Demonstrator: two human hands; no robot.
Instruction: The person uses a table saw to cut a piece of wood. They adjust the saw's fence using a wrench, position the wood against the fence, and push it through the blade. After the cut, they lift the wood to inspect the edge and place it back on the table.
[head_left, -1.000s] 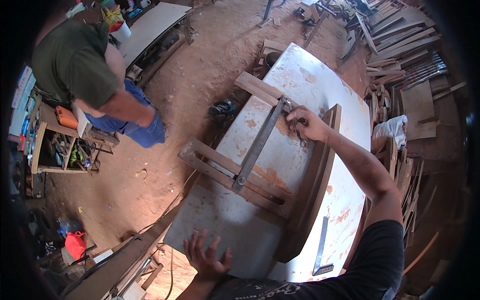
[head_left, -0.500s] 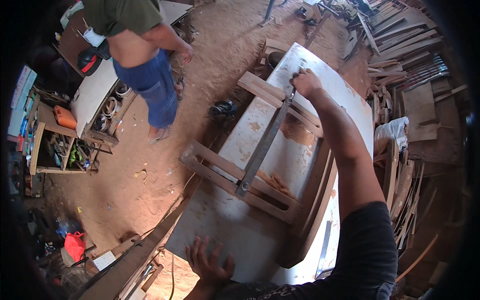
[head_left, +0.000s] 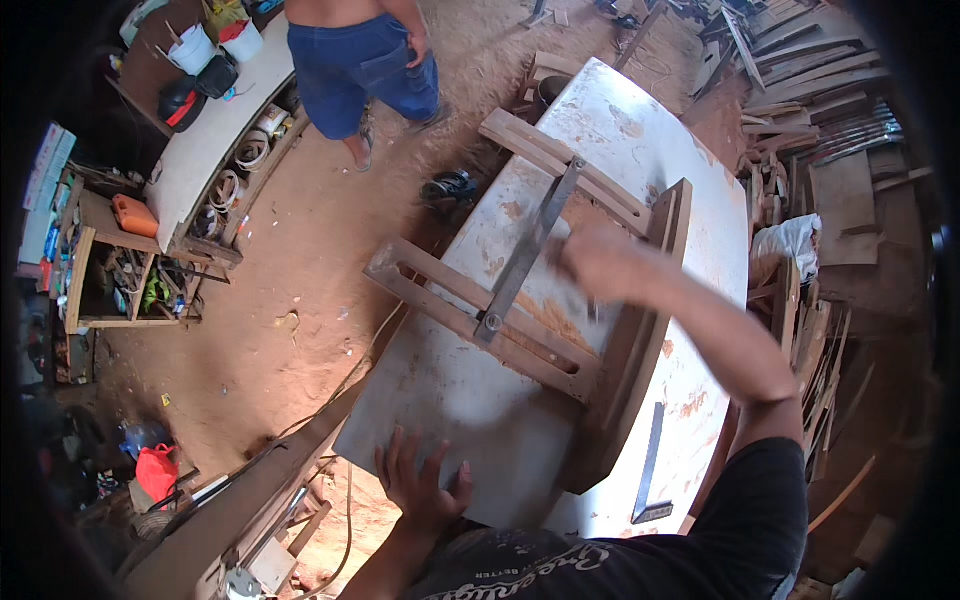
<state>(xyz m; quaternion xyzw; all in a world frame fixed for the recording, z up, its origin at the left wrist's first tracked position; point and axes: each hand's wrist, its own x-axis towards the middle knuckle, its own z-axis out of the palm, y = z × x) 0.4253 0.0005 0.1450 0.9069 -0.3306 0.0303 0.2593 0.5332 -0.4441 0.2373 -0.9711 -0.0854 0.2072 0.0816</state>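
My left hand (head_left: 425, 488) lies with its fingers spread on the near part of a worn white tabletop (head_left: 480, 440). Over the sliding-fence assembly, my right hand (head_left: 598, 262) is smeared by motion, and whether its fingers hold anything cannot be made out. That assembly has a long wooden rail (head_left: 625, 375) with two slotted wooden arms, one nearer (head_left: 455, 315) and one farther (head_left: 560, 160). A flat dark metal bar (head_left: 530, 250) runs across both arms, with a round bolt (head_left: 492, 322) at its near end. Brown stains and dust mark the white surface between the arms.
A try square (head_left: 652, 470) lies right of the rail. Wooden boards (head_left: 820, 80) are stacked at the far right, near a white sack (head_left: 785, 250). A person in blue shorts (head_left: 365, 75) stands beyond a cluttered side bench (head_left: 210, 140). A cable (head_left: 348, 530) hangs left of the tabletop.
My right hand has left the bar's far end and come nearer, over the middle of the assembly. My left hand stays on the tabletop. The other person has moved right and farther away.
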